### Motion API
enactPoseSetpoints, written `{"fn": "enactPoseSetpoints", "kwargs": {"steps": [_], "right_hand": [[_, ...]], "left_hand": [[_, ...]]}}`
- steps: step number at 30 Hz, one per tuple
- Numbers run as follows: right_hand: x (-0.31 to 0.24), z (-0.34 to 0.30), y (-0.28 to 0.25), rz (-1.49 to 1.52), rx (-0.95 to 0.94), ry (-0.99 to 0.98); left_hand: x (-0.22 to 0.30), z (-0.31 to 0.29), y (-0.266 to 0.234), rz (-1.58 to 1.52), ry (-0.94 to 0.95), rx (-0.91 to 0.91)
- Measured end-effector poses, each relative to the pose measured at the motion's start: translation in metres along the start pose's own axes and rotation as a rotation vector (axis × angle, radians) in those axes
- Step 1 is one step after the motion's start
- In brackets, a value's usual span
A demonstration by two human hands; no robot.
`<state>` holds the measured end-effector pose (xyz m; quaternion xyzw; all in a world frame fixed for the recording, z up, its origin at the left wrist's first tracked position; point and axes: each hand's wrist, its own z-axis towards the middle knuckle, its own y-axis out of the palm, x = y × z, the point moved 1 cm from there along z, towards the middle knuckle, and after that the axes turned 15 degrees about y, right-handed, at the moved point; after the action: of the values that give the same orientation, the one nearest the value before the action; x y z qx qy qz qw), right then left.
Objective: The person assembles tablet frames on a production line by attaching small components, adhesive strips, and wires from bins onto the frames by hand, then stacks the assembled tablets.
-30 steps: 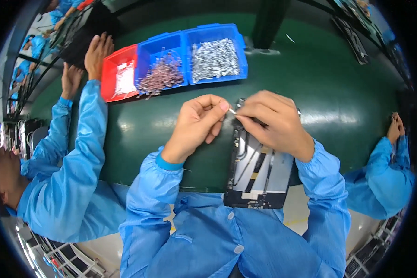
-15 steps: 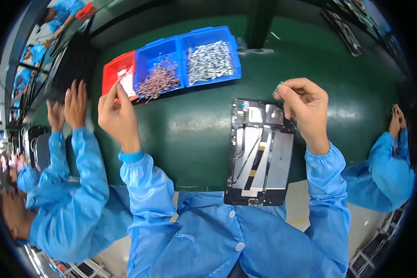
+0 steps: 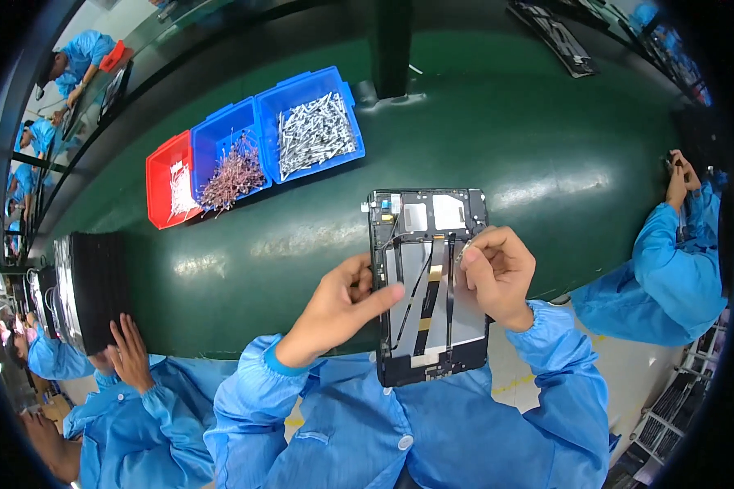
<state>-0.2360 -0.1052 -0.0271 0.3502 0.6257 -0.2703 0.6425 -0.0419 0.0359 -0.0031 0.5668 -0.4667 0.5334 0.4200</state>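
An opened tablet with black frame, pale grey inner plates and dark ribbon cables lies before me, its near end reaching past the bench edge. My left hand grips its left side, thumb over the top, the other fingers curled at the edge and partly hidden. Over the tablet's right upper half, my right hand pinches a small silvery part between thumb and forefinger. Whether that part touches the tablet I cannot tell.
Beyond my left hand stand a red bin of small white pieces, a blue bin of pinkish wired parts and another blue bin of silvery strips. A dark stack sits left beside a co-worker's hand. A post rises behind.
My left hand has come from near the red bin to the tablet's left side. My right hand has moved in over the tablet with the small part. The view has shifted.
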Motion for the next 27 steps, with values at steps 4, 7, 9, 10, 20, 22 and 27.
{"fn": "enactPoseSetpoints", "kwargs": {"steps": [4, 7, 9, 10, 20, 22, 27], "right_hand": [[-0.007, 0.003, -0.006, 0.076, 0.047, 0.08], [-0.035, 0.013, -0.017, 0.065, 0.055, 0.07], [-0.066, 0.022, -0.025, 0.084, 0.078, -0.009], [-0.085, 0.024, -0.024, 0.053, 0.089, -0.085], [-0.157, 0.051, 0.03, 0.124, -0.418, -0.117], [-0.151, 0.053, 0.039, 0.106, -0.375, -0.122], [-0.135, 0.06, 0.048, 0.22, -0.381, -0.109]], "left_hand": [[0.024, 0.027, 0.017, -0.322, -0.39, -0.091], [0.04, 0.036, 0.027, -0.319, -0.22, -0.102], [0.048, 0.045, 0.026, -0.213, -0.033, -0.08], [0.055, 0.048, 0.024, -0.113, 0.148, -0.051], [0.023, 0.082, 0.018, 0.872, 1.122, 0.362], [0.025, 0.082, 0.019, 0.703, 1.069, 0.384], [0.004, 0.087, 0.014, 0.648, 1.083, 0.422]]}}
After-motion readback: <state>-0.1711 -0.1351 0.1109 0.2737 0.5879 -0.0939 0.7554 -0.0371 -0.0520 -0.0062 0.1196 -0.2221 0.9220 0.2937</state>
